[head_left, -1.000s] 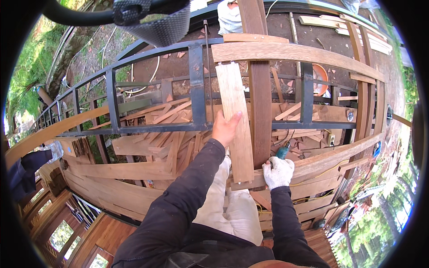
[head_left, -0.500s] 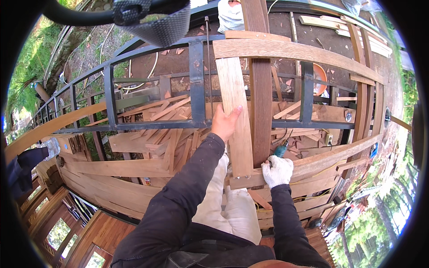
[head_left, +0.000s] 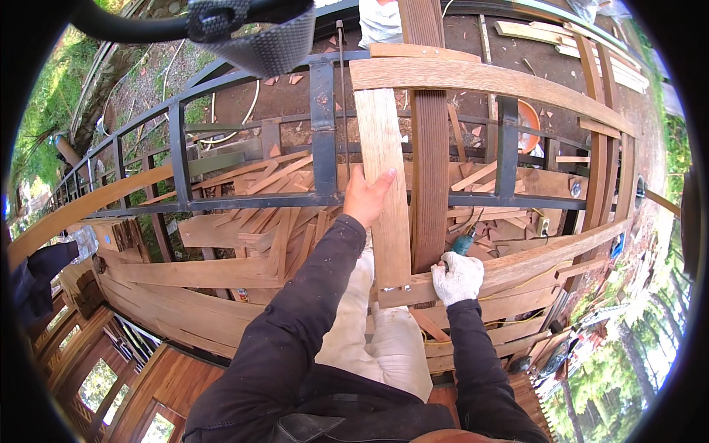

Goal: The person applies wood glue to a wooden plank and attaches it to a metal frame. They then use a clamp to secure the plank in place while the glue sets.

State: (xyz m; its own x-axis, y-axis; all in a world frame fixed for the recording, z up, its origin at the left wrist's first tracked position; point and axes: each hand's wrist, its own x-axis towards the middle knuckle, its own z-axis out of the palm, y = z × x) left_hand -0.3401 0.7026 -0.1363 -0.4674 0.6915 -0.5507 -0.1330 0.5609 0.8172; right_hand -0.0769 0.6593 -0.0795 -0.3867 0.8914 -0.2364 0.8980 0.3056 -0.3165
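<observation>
My bare left hand (head_left: 367, 193) grips a short pale wooden board (head_left: 386, 184), with the thumb lying across its face. This board spans between a far wooden rail (head_left: 487, 77) and a near wooden rail (head_left: 535, 255). My right hand (head_left: 456, 279), in a white work glove, is closed over the near rail beside the short board's lower end. Just beyond the glove shows a teal tool (head_left: 461, 244); whether the glove touches it is unclear. A dark grooved beam (head_left: 430, 177) passes beneath the far rail, right of the short board.
A dark metal railing (head_left: 325, 133) crosses ahead. Wood offcuts (head_left: 288, 177) lie heaped beyond my legs. An orange basin (head_left: 528, 122) and pale planks (head_left: 543, 37) are farther right. Stacked boards (head_left: 185, 310) stand at lower left. A grey strap (head_left: 258, 44) hangs at the top.
The short board's near end has shifted slightly left along the near rail, with my left hand still on it. My right hand has hardly moved. The whole view has tilted a little.
</observation>
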